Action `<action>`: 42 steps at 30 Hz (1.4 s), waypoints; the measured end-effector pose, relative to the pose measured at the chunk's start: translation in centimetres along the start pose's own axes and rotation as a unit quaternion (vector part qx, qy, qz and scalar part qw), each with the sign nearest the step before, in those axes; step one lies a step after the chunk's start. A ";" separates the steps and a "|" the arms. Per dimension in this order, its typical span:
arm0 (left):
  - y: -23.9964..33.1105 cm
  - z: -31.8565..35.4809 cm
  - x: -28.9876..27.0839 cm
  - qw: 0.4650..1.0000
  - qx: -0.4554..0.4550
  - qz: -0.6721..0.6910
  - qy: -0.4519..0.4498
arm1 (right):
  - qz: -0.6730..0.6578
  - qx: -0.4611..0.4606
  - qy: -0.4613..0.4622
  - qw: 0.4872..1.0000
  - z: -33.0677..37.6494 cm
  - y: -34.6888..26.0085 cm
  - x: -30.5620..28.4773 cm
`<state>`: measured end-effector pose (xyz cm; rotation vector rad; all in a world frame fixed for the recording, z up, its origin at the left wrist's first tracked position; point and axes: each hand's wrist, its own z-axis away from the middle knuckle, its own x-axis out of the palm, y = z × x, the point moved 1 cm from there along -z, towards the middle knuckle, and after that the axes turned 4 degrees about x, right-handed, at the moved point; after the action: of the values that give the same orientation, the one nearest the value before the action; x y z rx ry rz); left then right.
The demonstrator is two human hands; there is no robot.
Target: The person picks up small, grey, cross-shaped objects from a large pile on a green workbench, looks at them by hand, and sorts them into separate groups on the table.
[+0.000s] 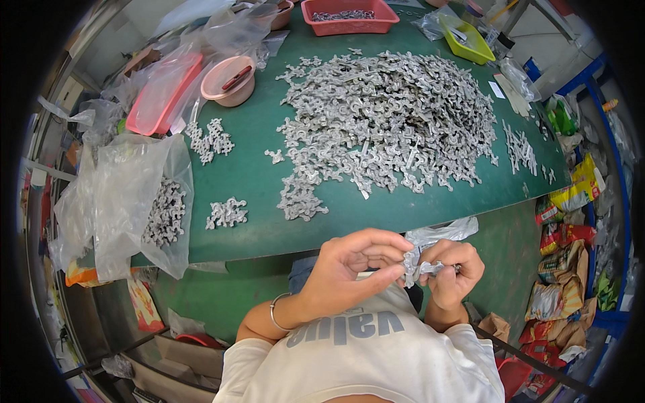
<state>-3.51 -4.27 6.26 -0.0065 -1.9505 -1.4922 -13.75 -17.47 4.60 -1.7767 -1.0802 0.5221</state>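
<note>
In front of my chest, just off the table's near edge, my left hand (356, 265) pinches a small grey metal part (410, 266) of irregular, lobed shape between thumb and fingertips. My right hand (453, 267) is closed on the other side of it, gripping a similar grey piece (430, 268) that meets the first. Whether the two pieces are joined I cannot tell. A large heap of such grey metal parts (390, 121) covers the middle of the green table (248, 181). Smaller groups of parts lie to its left, one small pile (227, 213) near the front edge.
A clear plastic bag (127, 208) with parts stands at the left edge. Behind it are a pink bowl (228, 80) with a red-handled tool and a pink tray (164, 94). A red tray (351, 25) and a yellow-green basket (465, 41) stand at the back. Packages fill the right shelf.
</note>
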 end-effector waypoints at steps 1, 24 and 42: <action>0.0 0.0 0.0 1.000 0.001 0.000 0.002 | 0.000 0.000 -0.002 1.000 0.0 0.1 0.0; -0.1 -0.1 -1.5 0.996 0.017 0.042 0.076 | -0.016 0.043 -0.025 0.999 2.2 1.6 1.1; 0.1 0.1 -2.0 0.995 -0.012 0.058 0.084 | 0.037 0.030 -0.055 0.997 0.9 1.2 2.1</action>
<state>-1.94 -3.32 5.33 -0.0047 -1.7690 -1.3942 -12.85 -15.40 3.38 -1.7576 -1.0664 0.6982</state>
